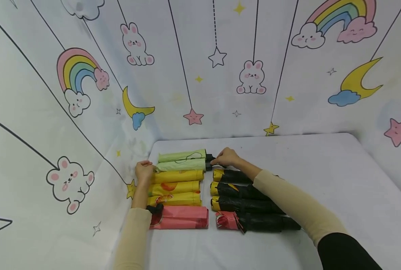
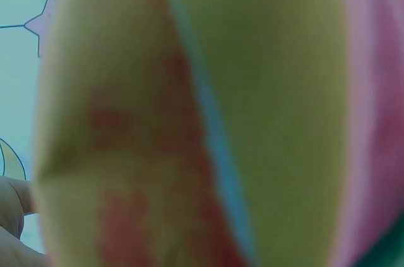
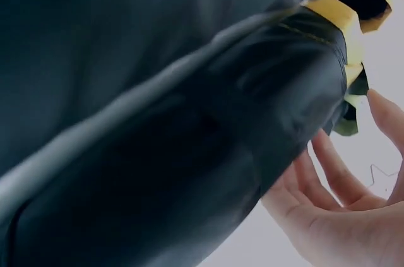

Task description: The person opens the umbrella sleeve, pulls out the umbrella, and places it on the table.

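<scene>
Two light-green rolled bundles with black ends, like folded umbrellas, lie side by side at the back left of the white table in the head view. My left hand (image 1: pixel 144 171) is at the left end of the nearer light-green umbrella (image 1: pixel 183 165), its fingers bent at the fabric. At that umbrella's right end, my right hand (image 1: pixel 226 157) pinches the black tip. Just behind lies the other light-green umbrella (image 1: pixel 177 155). In the right wrist view, the fingers (image 3: pixel 334 169) reach past a big black roll (image 3: pixel 271 90); blurred yellow-red fabric (image 2: pixel 126 122) fills the left wrist view.
Several yellow fruit-print rolls (image 1: pixel 177 187) and a red-pink one (image 1: pixel 187 217) lie in the left column. To the right, several black rolls with yellow ends (image 1: pixel 241 191) and a black roll with a red end (image 1: pixel 264 222) lie under or beside the right forearm. A cartoon-print cloth (image 1: pixel 217 93) stands behind.
</scene>
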### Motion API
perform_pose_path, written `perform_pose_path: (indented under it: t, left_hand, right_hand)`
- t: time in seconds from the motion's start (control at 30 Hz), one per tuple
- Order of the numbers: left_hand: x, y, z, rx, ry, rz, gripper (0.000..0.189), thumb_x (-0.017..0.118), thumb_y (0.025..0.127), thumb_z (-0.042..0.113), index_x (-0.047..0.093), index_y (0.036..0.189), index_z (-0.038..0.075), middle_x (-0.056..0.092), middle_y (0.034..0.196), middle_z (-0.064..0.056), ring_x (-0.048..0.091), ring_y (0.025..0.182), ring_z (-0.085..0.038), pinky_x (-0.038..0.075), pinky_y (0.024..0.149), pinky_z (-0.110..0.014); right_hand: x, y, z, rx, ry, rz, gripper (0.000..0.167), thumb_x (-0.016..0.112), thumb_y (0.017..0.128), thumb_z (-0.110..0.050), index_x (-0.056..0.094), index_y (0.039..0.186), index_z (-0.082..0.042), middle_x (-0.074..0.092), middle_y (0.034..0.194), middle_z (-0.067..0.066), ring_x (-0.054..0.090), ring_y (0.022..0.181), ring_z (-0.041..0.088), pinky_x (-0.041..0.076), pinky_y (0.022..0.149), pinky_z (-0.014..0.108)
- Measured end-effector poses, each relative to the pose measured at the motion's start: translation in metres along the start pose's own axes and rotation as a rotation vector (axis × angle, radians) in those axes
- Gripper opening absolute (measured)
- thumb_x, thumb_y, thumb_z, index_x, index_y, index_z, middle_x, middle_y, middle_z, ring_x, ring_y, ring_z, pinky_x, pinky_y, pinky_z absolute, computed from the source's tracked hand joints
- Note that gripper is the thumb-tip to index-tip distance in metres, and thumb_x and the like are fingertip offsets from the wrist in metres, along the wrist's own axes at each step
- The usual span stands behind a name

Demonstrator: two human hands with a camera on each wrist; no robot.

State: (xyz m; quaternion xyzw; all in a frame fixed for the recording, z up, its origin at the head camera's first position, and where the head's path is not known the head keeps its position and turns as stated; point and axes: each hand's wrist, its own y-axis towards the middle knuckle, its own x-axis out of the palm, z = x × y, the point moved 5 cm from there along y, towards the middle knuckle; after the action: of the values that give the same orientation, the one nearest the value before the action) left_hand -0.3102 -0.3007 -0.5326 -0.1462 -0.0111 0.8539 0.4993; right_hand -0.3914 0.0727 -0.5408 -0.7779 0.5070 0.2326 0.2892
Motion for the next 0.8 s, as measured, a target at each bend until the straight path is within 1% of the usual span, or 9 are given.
perform_pose_path:
  t: [0.1, 0.17, 0.2, 0.23, 0.33, 0.43, 0.53, 0.67, 0.8]
  left_hand:
    - [0.002, 0.001, -0.002, -0.011, -0.007, -0.004, 0.048, 0.063, 0.097, -0.005, 0.048, 0.142, -0.006, 0.057, 0.137, -0.024, 0.052, 0.124, -0.035, 0.049, 0.103, -0.041]
    - [0.002, 0.001, -0.002, -0.014, -0.018, -0.008, 0.049, 0.062, 0.098, -0.005, 0.046, 0.144, -0.007, 0.057, 0.137, -0.025, 0.052, 0.126, -0.037, 0.048, 0.105, -0.042]
    - [0.003, 0.001, -0.002, -0.018, -0.021, -0.012, 0.05, 0.062, 0.098, -0.005, 0.045, 0.145, -0.008, 0.057, 0.138, -0.026, 0.052, 0.127, -0.038, 0.048, 0.107, -0.043]
    - [0.003, 0.001, -0.002, -0.019, -0.022, -0.013, 0.05, 0.062, 0.098, -0.005, 0.045, 0.145, -0.008, 0.058, 0.138, -0.026, 0.052, 0.128, -0.038, 0.048, 0.107, -0.043]
    - [0.003, 0.001, -0.004, -0.025, -0.028, -0.011, 0.05, 0.061, 0.099, -0.004, 0.044, 0.145, -0.007, 0.059, 0.139, -0.026, 0.053, 0.129, -0.039, 0.049, 0.105, -0.043]
    - [0.004, 0.001, -0.006, -0.024, -0.026, -0.006, 0.049, 0.062, 0.099, -0.004, 0.044, 0.145, -0.006, 0.06, 0.14, -0.025, 0.054, 0.128, -0.039, 0.05, 0.102, -0.042]
    - [0.003, 0.0, -0.008, -0.017, -0.025, -0.004, 0.049, 0.062, 0.099, -0.004, 0.045, 0.144, -0.005, 0.06, 0.14, -0.025, 0.054, 0.127, -0.039, 0.051, 0.104, -0.044]
    - [0.002, -0.001, -0.008, -0.023, -0.029, -0.01, 0.05, 0.063, 0.098, -0.004, 0.045, 0.145, -0.005, 0.06, 0.139, -0.025, 0.055, 0.126, -0.038, 0.05, 0.105, -0.046]
    - [-0.001, -0.001, -0.01, -0.055, -0.021, -0.029, 0.054, 0.063, 0.098, -0.002, 0.042, 0.149, -0.004, 0.059, 0.141, -0.022, 0.054, 0.129, -0.037, 0.048, 0.108, -0.046]
  right_hand:
    - [0.007, 0.005, -0.002, 0.021, -0.027, -0.017, 0.041, 0.082, 0.088, -0.042, 0.081, 0.079, -0.002, 0.061, 0.061, 0.001, 0.044, 0.052, 0.012, 0.046, 0.057, 0.032]
    - [0.011, 0.008, -0.005, 0.033, -0.031, -0.033, 0.043, 0.082, 0.089, -0.039, 0.073, 0.066, -0.004, 0.049, 0.053, -0.001, 0.041, 0.048, 0.013, 0.041, 0.052, 0.031]
    - [0.013, 0.009, -0.008, 0.037, -0.037, -0.035, 0.042, 0.081, 0.09, -0.037, 0.07, 0.064, -0.006, 0.049, 0.052, -0.002, 0.043, 0.047, 0.014, 0.042, 0.052, 0.03]
    - [0.016, 0.01, -0.009, 0.047, -0.04, -0.042, 0.044, 0.081, 0.09, -0.036, 0.066, 0.061, -0.008, 0.044, 0.05, -0.001, 0.041, 0.046, 0.014, 0.04, 0.05, 0.03]
    - [0.023, 0.011, -0.014, 0.051, -0.051, -0.047, 0.045, 0.082, 0.09, -0.032, 0.062, 0.057, -0.009, 0.042, 0.047, -0.003, 0.039, 0.044, 0.013, 0.038, 0.045, 0.027]
    - [0.027, 0.009, -0.018, 0.039, -0.062, -0.025, 0.04, 0.082, 0.09, -0.03, 0.072, 0.061, -0.003, 0.047, 0.045, -0.004, 0.04, 0.042, 0.011, 0.037, 0.043, 0.025]
    - [0.027, 0.004, -0.021, 0.028, -0.066, 0.005, 0.033, 0.081, 0.091, -0.027, 0.08, 0.074, 0.002, 0.06, 0.051, -0.001, 0.047, 0.044, 0.012, 0.039, 0.044, 0.024]
    - [0.025, -0.002, -0.024, 0.027, -0.042, 0.027, 0.028, 0.08, 0.093, -0.025, 0.082, 0.089, 0.003, 0.073, 0.067, 0.005, 0.061, 0.055, 0.015, 0.046, 0.049, 0.025]
    - [0.026, -0.003, -0.025, 0.035, -0.003, 0.021, 0.03, 0.079, 0.095, -0.025, 0.081, 0.096, 0.005, 0.073, 0.071, 0.006, 0.063, 0.06, 0.016, 0.049, 0.054, 0.025]
